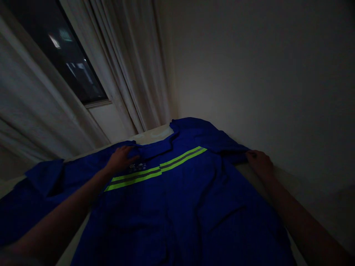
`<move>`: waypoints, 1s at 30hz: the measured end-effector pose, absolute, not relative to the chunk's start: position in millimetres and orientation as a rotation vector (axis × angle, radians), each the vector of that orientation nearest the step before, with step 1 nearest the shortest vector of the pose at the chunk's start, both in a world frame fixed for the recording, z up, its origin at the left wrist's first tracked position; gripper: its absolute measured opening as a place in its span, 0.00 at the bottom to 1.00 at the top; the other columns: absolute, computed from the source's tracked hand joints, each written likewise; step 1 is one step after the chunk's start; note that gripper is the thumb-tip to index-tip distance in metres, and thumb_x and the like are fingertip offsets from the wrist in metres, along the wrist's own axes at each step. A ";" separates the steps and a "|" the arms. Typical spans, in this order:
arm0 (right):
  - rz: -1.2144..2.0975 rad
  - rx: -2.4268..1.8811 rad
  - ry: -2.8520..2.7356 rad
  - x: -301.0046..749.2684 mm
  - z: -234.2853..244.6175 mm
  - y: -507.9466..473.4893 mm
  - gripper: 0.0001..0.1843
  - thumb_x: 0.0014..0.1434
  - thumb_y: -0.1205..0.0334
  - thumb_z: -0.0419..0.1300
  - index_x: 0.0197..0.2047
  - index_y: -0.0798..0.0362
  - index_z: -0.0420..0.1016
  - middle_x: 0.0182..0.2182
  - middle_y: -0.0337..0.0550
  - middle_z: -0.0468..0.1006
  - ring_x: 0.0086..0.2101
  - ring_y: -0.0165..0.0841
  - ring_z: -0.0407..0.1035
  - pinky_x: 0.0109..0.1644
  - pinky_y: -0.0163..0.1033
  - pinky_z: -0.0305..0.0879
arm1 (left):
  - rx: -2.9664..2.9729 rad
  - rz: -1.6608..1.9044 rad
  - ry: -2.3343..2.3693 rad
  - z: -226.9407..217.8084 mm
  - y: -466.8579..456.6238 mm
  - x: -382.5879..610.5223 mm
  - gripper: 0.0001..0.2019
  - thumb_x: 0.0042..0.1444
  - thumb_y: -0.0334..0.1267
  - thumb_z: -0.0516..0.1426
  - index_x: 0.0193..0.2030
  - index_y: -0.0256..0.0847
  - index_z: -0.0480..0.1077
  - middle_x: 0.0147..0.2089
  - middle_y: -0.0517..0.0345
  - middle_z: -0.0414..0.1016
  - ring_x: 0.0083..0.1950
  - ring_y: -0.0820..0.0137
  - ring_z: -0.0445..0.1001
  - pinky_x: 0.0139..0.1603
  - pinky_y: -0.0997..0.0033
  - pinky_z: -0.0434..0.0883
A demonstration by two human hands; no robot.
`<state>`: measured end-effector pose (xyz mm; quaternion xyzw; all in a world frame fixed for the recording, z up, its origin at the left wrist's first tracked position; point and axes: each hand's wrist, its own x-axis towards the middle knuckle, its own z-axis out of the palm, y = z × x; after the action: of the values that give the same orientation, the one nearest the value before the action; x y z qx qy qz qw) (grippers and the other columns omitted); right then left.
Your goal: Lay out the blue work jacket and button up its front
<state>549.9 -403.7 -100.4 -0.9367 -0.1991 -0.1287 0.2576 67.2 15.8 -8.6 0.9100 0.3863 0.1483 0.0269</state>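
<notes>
A blue work jacket point(183, 199) lies spread front side up, with a yellow-green and grey reflective stripe across its chest. My left hand point(121, 159) rests on the chest near the collar, beside some small white print, its fingers stretched out over the cloth. At the far right, my right hand point(260, 162) pinches the end of one sleeve. The other sleeve point(50, 177) reaches out to the left and is partly folded over. The jacket's lower end runs out of view at the bottom.
A pale bed-like surface point(151, 136) lies under the jacket. Behind it, light curtains point(130, 66) hang beside a dark window point(69, 55). A plain wall point(249, 74) rises close behind and to the right. The light is dim.
</notes>
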 end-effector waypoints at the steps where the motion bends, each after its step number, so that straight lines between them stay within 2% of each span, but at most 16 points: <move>1: -0.355 -2.523 -0.528 550.3 -101.9 -404.1 0.20 0.64 0.50 0.57 0.46 0.52 0.85 0.46 0.55 0.84 0.43 0.48 0.77 0.44 0.47 0.70 | 2.911 0.354 1.168 -19.9 9.5 85.5 0.29 0.58 0.53 0.63 0.61 0.38 0.76 0.63 0.38 0.76 0.63 0.45 0.74 0.62 0.46 0.73; 3: -0.338 -2.500 -0.489 549.8 -102.8 -403.7 0.20 0.64 0.50 0.57 0.46 0.52 0.85 0.47 0.54 0.84 0.45 0.47 0.77 0.47 0.46 0.70 | 3.002 0.195 1.211 -32.9 5.4 112.1 0.23 0.60 0.51 0.62 0.56 0.40 0.79 0.62 0.35 0.76 0.65 0.41 0.72 0.63 0.42 0.71; 5: -0.323 -2.489 -0.487 548.0 -101.4 -402.2 0.19 0.64 0.51 0.56 0.46 0.52 0.84 0.48 0.54 0.84 0.46 0.46 0.77 0.48 0.45 0.70 | 2.910 0.150 1.348 -32.1 15.8 128.3 0.16 0.65 0.47 0.55 0.47 0.40 0.80 0.54 0.36 0.80 0.61 0.42 0.76 0.60 0.42 0.72; 6: -0.306 -2.495 -0.488 546.9 -100.3 -401.2 0.19 0.64 0.52 0.56 0.46 0.52 0.84 0.48 0.54 0.84 0.46 0.46 0.77 0.48 0.45 0.70 | 2.817 0.160 1.403 -28.3 25.2 134.2 0.18 0.68 0.45 0.51 0.46 0.39 0.80 0.50 0.36 0.82 0.57 0.44 0.79 0.57 0.45 0.74; 7: -0.288 -2.507 -0.485 545.9 -99.1 -400.3 0.18 0.65 0.52 0.56 0.46 0.52 0.84 0.48 0.53 0.84 0.46 0.45 0.77 0.48 0.45 0.69 | 2.727 0.182 1.429 -23.7 35.7 139.6 0.20 0.70 0.44 0.47 0.49 0.38 0.79 0.47 0.37 0.83 0.54 0.48 0.81 0.54 0.48 0.76; 9: -0.256 -2.529 -0.488 544.5 -97.2 -399.1 0.17 0.65 0.52 0.57 0.46 0.51 0.84 0.47 0.52 0.84 0.46 0.45 0.77 0.48 0.44 0.69 | 2.621 0.229 1.369 -16.8 53.3 149.6 0.25 0.72 0.45 0.42 0.57 0.36 0.75 0.48 0.39 0.83 0.50 0.55 0.83 0.50 0.57 0.78; 11: -0.241 -2.534 -0.486 543.9 -96.3 -398.8 0.17 0.66 0.51 0.57 0.46 0.50 0.84 0.47 0.51 0.84 0.46 0.44 0.77 0.48 0.44 0.69 | 2.606 0.220 1.225 -16.9 59.3 157.9 0.25 0.70 0.50 0.48 0.62 0.36 0.72 0.53 0.42 0.83 0.52 0.58 0.82 0.52 0.62 0.77; 12: -0.242 -2.533 -0.486 543.8 -96.3 -398.8 0.18 0.66 0.51 0.57 0.46 0.50 0.84 0.46 0.51 0.84 0.46 0.45 0.77 0.48 0.44 0.69 | 2.673 0.188 1.128 -19.0 57.6 161.3 0.26 0.65 0.53 0.54 0.63 0.39 0.73 0.55 0.43 0.82 0.54 0.57 0.81 0.55 0.61 0.77; 14: -0.249 -2.531 -0.497 543.9 -96.7 -399.0 0.17 0.66 0.52 0.57 0.46 0.51 0.84 0.47 0.52 0.84 0.45 0.45 0.77 0.48 0.45 0.69 | 2.872 0.139 0.951 -23.1 49.0 167.1 0.25 0.58 0.53 0.62 0.58 0.44 0.78 0.58 0.44 0.80 0.60 0.50 0.77 0.61 0.54 0.73; 16: -0.249 -2.537 -0.499 543.9 -97.3 -399.2 0.17 0.65 0.52 0.56 0.45 0.51 0.84 0.46 0.52 0.84 0.45 0.46 0.77 0.47 0.45 0.69 | 3.033 0.242 1.011 -22.3 40.3 173.0 0.18 0.62 0.49 0.59 0.52 0.44 0.80 0.58 0.41 0.78 0.63 0.46 0.73 0.63 0.49 0.71; 17: -0.250 -2.540 -0.500 543.9 -97.7 -399.3 0.18 0.65 0.52 0.56 0.45 0.51 0.84 0.46 0.52 0.84 0.45 0.46 0.77 0.47 0.46 0.69 | 3.028 0.350 1.156 -19.7 37.4 176.5 0.18 0.67 0.48 0.54 0.52 0.42 0.80 0.58 0.39 0.78 0.63 0.45 0.73 0.61 0.48 0.72; 20: -0.273 -2.538 -0.506 544.3 -99.1 -399.5 0.18 0.65 0.51 0.55 0.45 0.51 0.84 0.46 0.52 0.84 0.45 0.46 0.77 0.48 0.47 0.68 | 2.808 0.526 1.467 -11.2 33.0 188.2 0.23 0.72 0.48 0.47 0.60 0.40 0.76 0.61 0.37 0.76 0.60 0.46 0.76 0.55 0.51 0.74; 23: -0.267 -2.531 -0.511 545.5 -100.1 -399.7 0.18 0.65 0.51 0.55 0.45 0.51 0.83 0.46 0.52 0.84 0.46 0.46 0.77 0.48 0.46 0.68 | 2.911 0.200 1.171 -14.4 26.7 196.4 0.31 0.67 0.56 0.54 0.72 0.45 0.64 0.65 0.40 0.76 0.61 0.47 0.77 0.56 0.53 0.74; 25: -0.261 -2.536 -0.505 546.0 -100.3 -399.8 0.18 0.65 0.51 0.55 0.45 0.51 0.83 0.46 0.52 0.84 0.46 0.46 0.76 0.48 0.46 0.69 | 2.965 -0.022 1.095 -22.1 21.9 198.4 0.39 0.63 0.59 0.58 0.76 0.44 0.58 0.65 0.37 0.76 0.62 0.44 0.76 0.56 0.51 0.74; 27: -0.272 -2.538 -0.507 546.1 -100.3 -400.1 0.18 0.65 0.51 0.55 0.45 0.51 0.83 0.46 0.52 0.84 0.45 0.46 0.76 0.48 0.47 0.69 | 2.926 -0.087 1.240 -29.0 20.8 199.0 0.34 0.63 0.55 0.57 0.72 0.42 0.63 0.61 0.34 0.79 0.60 0.41 0.77 0.55 0.48 0.74; 30: -0.285 -2.531 -0.523 546.2 -100.4 -401.4 0.18 0.64 0.50 0.55 0.44 0.50 0.83 0.46 0.52 0.83 0.45 0.46 0.77 0.49 0.47 0.69 | 2.814 -0.002 1.468 -30.5 31.5 201.6 0.21 0.65 0.45 0.54 0.59 0.39 0.75 0.56 0.30 0.80 0.58 0.39 0.79 0.52 0.47 0.74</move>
<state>546.2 -401.4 -100.4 -0.9380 -0.1938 -0.1055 0.2675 201.6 31.5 -30.5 0.8865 0.4625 -0.0008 -0.0164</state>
